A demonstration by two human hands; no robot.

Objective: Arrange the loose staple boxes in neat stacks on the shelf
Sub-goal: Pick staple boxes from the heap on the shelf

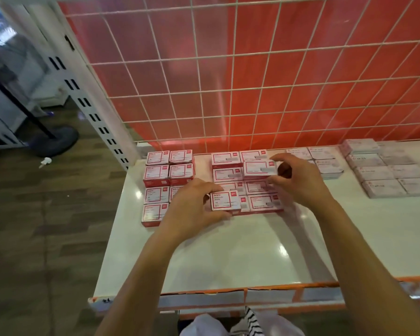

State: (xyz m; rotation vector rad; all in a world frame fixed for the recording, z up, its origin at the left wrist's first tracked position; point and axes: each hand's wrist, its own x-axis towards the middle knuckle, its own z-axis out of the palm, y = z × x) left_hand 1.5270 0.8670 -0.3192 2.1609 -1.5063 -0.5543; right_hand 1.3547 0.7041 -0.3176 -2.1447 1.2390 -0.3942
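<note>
Left hand (194, 207) and right hand (300, 181) each hold one small staple box over the white shelf (228, 251).

Behind the shelf is a big red wall (301, 69). A white wire grid (232, 73) stands in front of it. The brown floor (46, 226) is off to the left. A white post (92, 112) with dark slots goes up from the back left corner of the shelf. A dark round stand (55, 141) sits on the floor, farther back. An orange strip (264, 287) runs along the front edge of the shelf.

Three lots of boxes lie near the back of the shelf. The left group (157, 185) is red and white, two boxes wide, in tidy rows. The middle group (264, 203) is red and white too, and sits just beside it with a small gap. The pale boxes (386, 170) are on the right, well apart from the hands.

The front box (226, 201) lies on top of the middle group, at its front left corner. The left hand pinches it, fingers curled over the far edge and thumb on the near edge.

The back box (260, 168) sits on top of the right column, near the back. The right hand grips its right end, fingers curled above and thumb below.
</note>
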